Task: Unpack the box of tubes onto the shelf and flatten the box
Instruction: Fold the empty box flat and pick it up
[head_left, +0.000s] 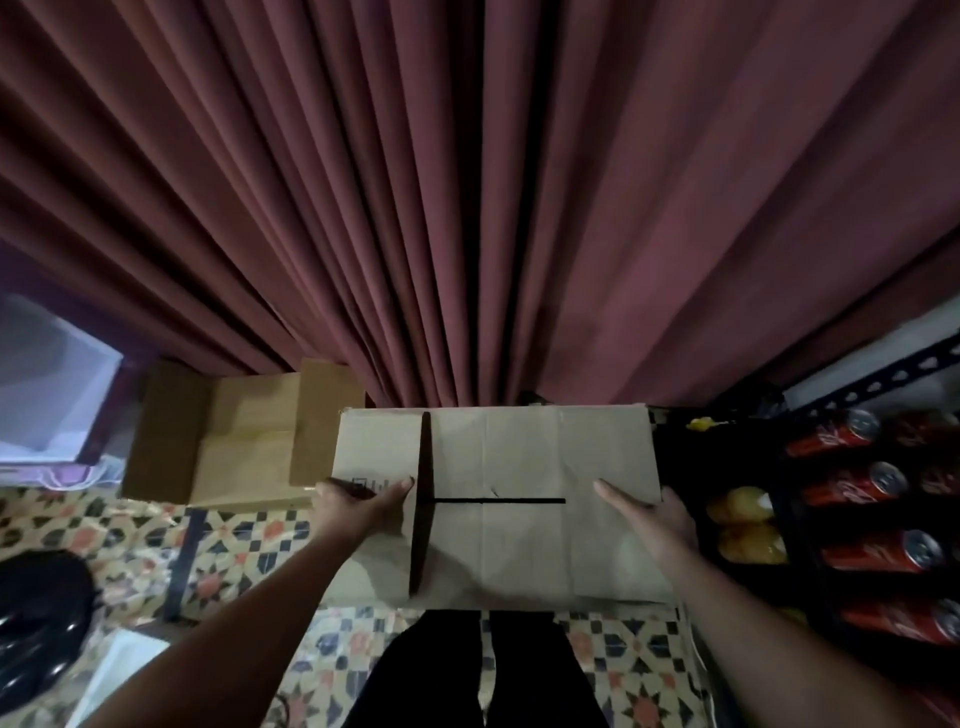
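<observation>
While both arms reach forward from the bottom of the view, the left hand (363, 501) lies on the left part of the flattened box (519, 457), its fingers straight and its thumb stretched toward a dark vertical gap between two flaps. At the opposite side, the right hand (652, 519) holds the right edge of the same cardboard, thumb laid flat across the top face while the other fingers go under the edge and are hidden, so how far they curl cannot be told. This box sits level in front of the person, above their dark trouser legs (488, 670) and over a patterned tile floor (249, 545); a thin horizontal slit runs from the vertical gap toward the right hand, and some printed marking shows beside the left fingers. Just to the left, partly tucked behind the held cardboard, a second cardboard box (223, 441) lies opened out on the floor. To the right stands a dark metal shelf (883, 374) carrying red drink cans (852, 488) on their sides and some yellow packets (748, 525). A pleated maroon curtain (467, 182) fills the upper view. At far left there is a pale translucent container (47, 379) and a glossy black object (36, 618) lower down.
</observation>
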